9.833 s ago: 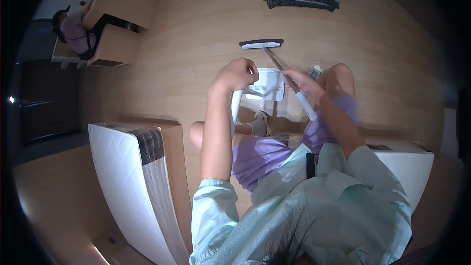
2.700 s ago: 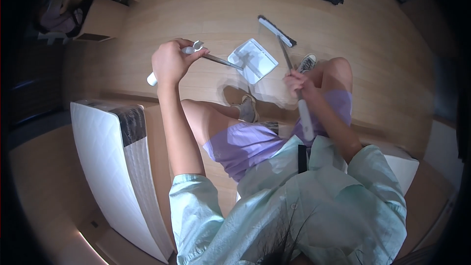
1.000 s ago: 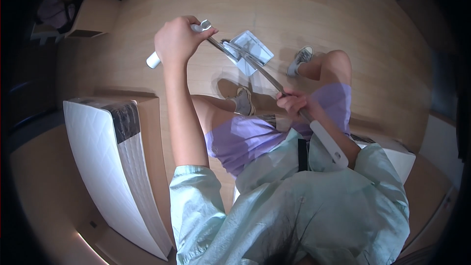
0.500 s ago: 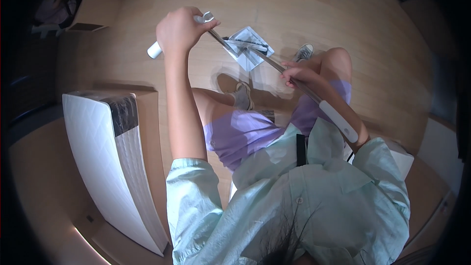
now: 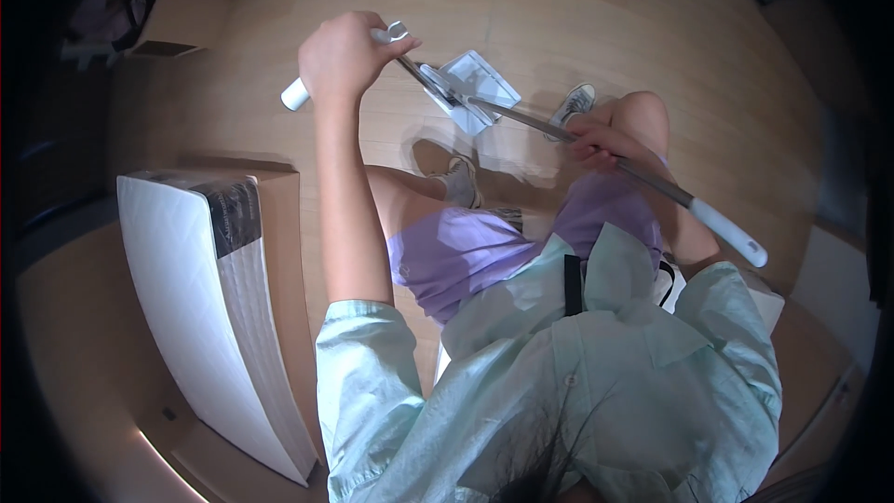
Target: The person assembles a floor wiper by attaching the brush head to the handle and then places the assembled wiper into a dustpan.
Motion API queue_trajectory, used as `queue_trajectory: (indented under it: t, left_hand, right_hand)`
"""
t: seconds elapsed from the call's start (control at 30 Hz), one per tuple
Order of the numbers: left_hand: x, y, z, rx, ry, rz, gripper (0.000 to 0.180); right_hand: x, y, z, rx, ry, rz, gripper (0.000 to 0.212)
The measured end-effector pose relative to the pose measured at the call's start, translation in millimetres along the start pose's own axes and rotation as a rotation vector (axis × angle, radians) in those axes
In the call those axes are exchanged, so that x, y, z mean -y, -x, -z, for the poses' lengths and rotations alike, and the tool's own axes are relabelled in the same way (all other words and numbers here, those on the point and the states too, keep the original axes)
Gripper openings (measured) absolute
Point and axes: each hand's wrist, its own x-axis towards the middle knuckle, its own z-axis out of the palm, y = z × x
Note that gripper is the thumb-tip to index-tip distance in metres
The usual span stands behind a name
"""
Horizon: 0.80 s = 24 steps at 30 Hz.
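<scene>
While I am sitting with my knees up, I am gripping a short white-handled tube [image 5: 296, 93] in my left hand [image 5: 343, 58] and clenching my right hand [image 5: 605, 142] around the long metal mop pole [image 5: 596, 156]. Both ends are meeting near the flat mop head [image 5: 477, 86] on the floor [image 5: 279, 0]; the joining looks unfinished.
</scene>
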Motion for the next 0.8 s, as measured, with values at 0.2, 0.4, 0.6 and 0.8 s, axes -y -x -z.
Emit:
queue_trajectory:
  t: [0.2,0.4,0.6,0.8]
  left_hand:
    - [2.9,-4.1,-3.9,-0.049,0.009,-0.049,0.061]
    - [-0.9,-1.4,0.5,-0.02,-0.005,-0.02,0.06]
    - [-7.3,5.8,0.8,-0.025,0.002,0.041,0.049]
    - [-11.9,-0.2,0.9,-0.024,-0.022,0.083,0.049]
  right_hand:
    - [24.3,63.3,19.1,0.166,-0.089,0.05,0.018]
    - [55.8,38.9,20.4,-0.365,0.373,0.437,0.022]
    - [47.3,-25.5,17.8,-0.52,-0.008,0.497,0.021]
    - [12.1,-46.1,64.4,-0.488,0.405,0.278,0.015]
